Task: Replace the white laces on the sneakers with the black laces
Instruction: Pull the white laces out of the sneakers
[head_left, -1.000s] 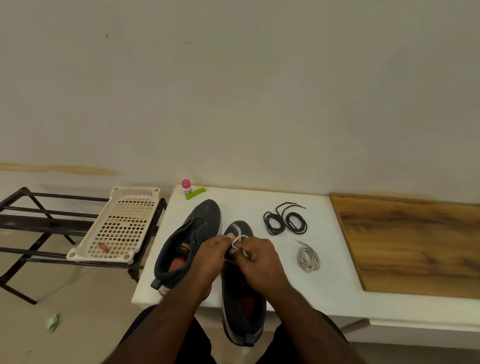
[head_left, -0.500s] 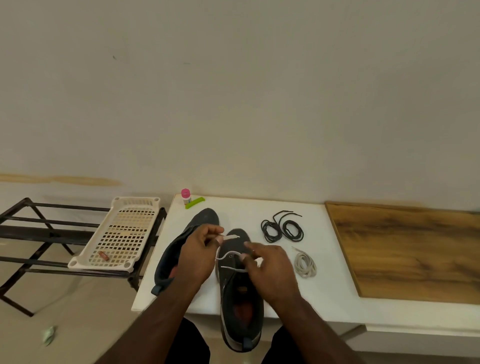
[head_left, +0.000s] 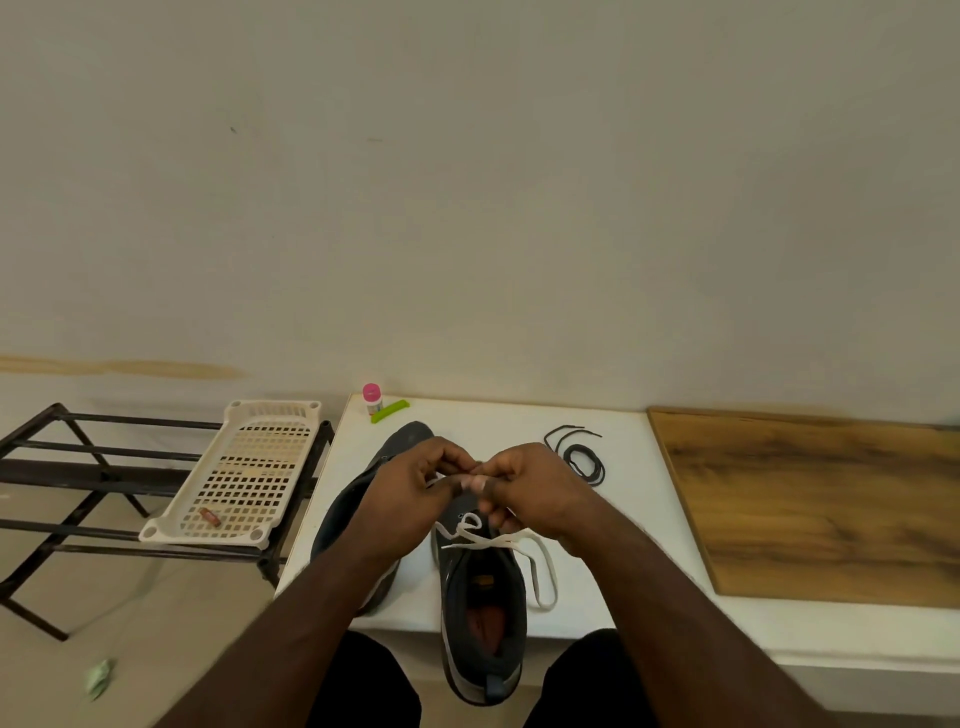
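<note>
Plain off-white plaster wall (head_left: 467, 182) with a tan streak low down – white tabletop (head_left: 498, 421) against it, wooden board (head_left: 821, 509) alongside, black metal rack (head_left: 78, 467) on the beige floor (head_left: 171, 634).

Two sneakers (head_left: 480, 597) (head_left: 363, 499), one white lace (head_left: 540, 566), one black-lace bundle (head_left: 584, 460), two hands (head_left: 410, 493) (head_left: 535, 493).

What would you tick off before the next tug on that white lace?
1. Both hands pinch the white lace: left hand, right hand: ok.
2. Right sneaker fully on the white table: not ok, heel overhangs the edge.
3. Lace out of all eyelets: not ok, still threaded near the toe.
4. Black laces within reach: ok.
5. Left sneaker unlaced: cannot tell, the hand hides it.
</note>
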